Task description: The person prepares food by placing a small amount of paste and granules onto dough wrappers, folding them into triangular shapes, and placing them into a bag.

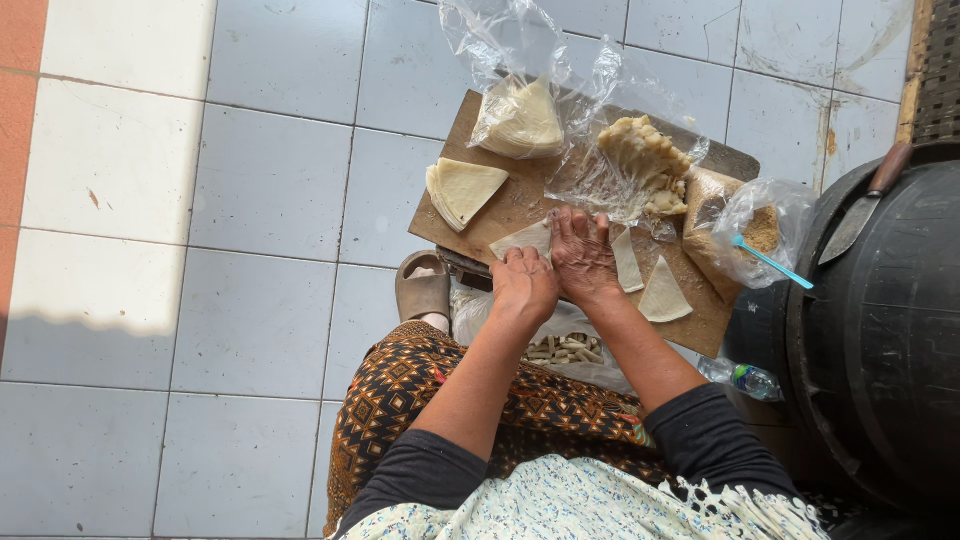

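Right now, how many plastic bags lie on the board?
3 can be seen: one holding wrappers at the far edge, one with filling in the middle, one with crumbs on the right. Others may be hidden.

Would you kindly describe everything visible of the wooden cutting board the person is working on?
The wooden cutting board is a brown, worn rectangle lying flat and askew on the grey tiled floor. It carries a stack of triangular pastry sheets, loose cut pieces and clear plastic bags of wrappers and filling. The left hand and right hand press a sheet at its near edge.
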